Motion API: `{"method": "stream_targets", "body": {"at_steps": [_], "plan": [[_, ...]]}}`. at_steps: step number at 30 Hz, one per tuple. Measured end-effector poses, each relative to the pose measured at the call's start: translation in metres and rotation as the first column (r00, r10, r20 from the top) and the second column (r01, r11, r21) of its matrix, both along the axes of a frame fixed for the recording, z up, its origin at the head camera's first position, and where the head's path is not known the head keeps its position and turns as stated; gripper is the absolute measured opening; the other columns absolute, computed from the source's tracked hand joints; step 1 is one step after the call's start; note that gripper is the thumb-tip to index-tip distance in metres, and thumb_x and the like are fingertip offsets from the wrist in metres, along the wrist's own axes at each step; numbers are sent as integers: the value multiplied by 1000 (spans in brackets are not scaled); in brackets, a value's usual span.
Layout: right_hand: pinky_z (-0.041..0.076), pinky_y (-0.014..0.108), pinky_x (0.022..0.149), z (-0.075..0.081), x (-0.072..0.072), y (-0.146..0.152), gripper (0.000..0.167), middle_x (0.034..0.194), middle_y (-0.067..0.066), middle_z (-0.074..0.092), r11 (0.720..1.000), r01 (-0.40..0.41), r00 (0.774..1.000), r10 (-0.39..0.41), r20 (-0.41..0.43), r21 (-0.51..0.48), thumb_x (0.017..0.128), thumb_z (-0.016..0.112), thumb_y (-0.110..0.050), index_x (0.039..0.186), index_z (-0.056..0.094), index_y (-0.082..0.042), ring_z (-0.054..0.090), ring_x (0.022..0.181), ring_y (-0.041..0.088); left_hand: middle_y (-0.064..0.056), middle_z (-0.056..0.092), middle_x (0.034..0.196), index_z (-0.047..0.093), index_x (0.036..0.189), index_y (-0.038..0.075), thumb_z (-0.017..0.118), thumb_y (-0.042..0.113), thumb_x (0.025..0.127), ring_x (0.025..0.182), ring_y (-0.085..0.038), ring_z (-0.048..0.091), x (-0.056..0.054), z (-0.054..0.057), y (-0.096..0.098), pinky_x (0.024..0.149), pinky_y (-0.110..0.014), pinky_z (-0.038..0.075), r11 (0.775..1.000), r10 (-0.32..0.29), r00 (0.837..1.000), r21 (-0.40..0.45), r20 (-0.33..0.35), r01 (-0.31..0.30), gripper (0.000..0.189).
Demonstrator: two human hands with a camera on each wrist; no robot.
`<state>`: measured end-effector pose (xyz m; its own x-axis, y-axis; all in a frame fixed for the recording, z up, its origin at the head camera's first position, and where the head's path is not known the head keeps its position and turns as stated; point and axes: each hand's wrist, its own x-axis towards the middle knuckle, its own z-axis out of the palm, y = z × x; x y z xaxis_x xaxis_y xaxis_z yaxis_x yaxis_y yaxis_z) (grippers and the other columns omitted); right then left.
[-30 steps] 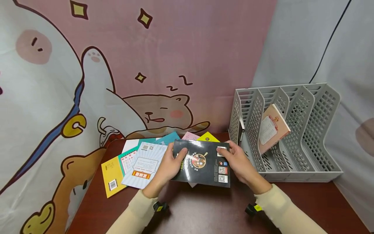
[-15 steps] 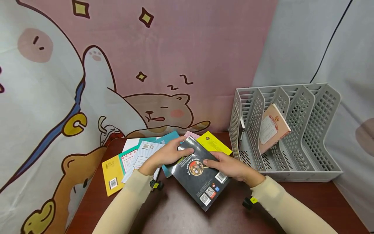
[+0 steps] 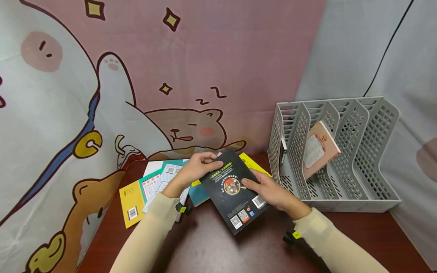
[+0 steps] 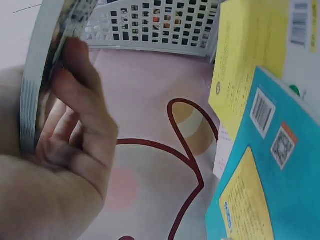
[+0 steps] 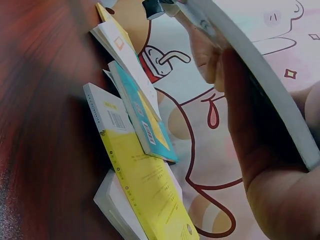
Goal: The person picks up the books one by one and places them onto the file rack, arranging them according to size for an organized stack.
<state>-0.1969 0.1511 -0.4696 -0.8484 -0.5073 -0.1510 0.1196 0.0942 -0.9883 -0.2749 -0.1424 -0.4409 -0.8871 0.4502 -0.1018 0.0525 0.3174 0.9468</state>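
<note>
**Black book (image 3: 227,197) held in two hands above the bench (image 3: 218,248)**

The left hand (image 3: 196,168) grips the black book near its upper left edge, thumb lying on the printed cover. The right hand (image 3: 269,189) grips the opposite edge lower down, its thumb pointing at the round picture. The book is turned askew, its barcode and QR codes towards the person. (Fingers behind the cover are largely hidden, so how far they curl is hard to tell.)

Beyond and to the left lie other books, overlapping: a mustard book (image 3: 128,204) at the far left, a pale blue striped book (image 3: 167,182) and a teal book (image 3: 198,195). A bright yellow book (image 3: 252,163) shows partly behind the black one.

On the right stands a grey rack (image 3: 375,151). A peach book (image 3: 315,149) leans in it, apparently in the second compartment from the left; a thin dark-and-white book (image 3: 282,153) stands in the leftmost.
</note>
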Motion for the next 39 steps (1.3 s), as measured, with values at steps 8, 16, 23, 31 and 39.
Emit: {"method": "stream_targets", "body": {"at_steps": [8,16,23,31,39], "plan": [[69,41,77,-4,3,-10,54,117,15,81,975,213,971,-219,-95,-67,117,55,-37,162,42,-10,83,88,21,-10,81,111,67,140,24,75,58,102,89,-22,81,13,-4,18,80,-40,68,952,193,977,222,96,-210,51],[69,36,81,5,2,-26,43,128,12,78,864,454,850,-494,-185,-218,118,52,-35,156,48,-14,83,96,13,-8,83,123,69,142,20,70,56,106,99,-17,82,51,-5,58,86,-35,66,942,177,974,264,144,-210,51],[68,32,86,11,2,-26,46,134,8,74,827,505,812,-552,-189,-246,118,52,-36,160,47,-19,81,102,9,-10,83,125,74,141,19,74,44,107,102,-17,81,65,-11,64,90,-35,66,941,182,978,269,101,-203,43],[67,32,79,10,4,-21,47,121,0,79,856,472,852,-505,-141,-214,119,50,-36,158,46,-10,81,93,9,-13,85,117,77,136,14,75,37,107,92,-15,82,65,-13,62,85,-33,66,951,183,983,251,6,-179,37],[69,36,78,13,-2,-15,46,129,18,77,864,474,854,-498,-148,-169,118,54,-35,156,49,-11,82,93,13,-13,85,114,77,135,12,75,36,107,91,-18,83,66,-16,55,83,-33,67,962,150,989,232,-9,-144,37]]}}
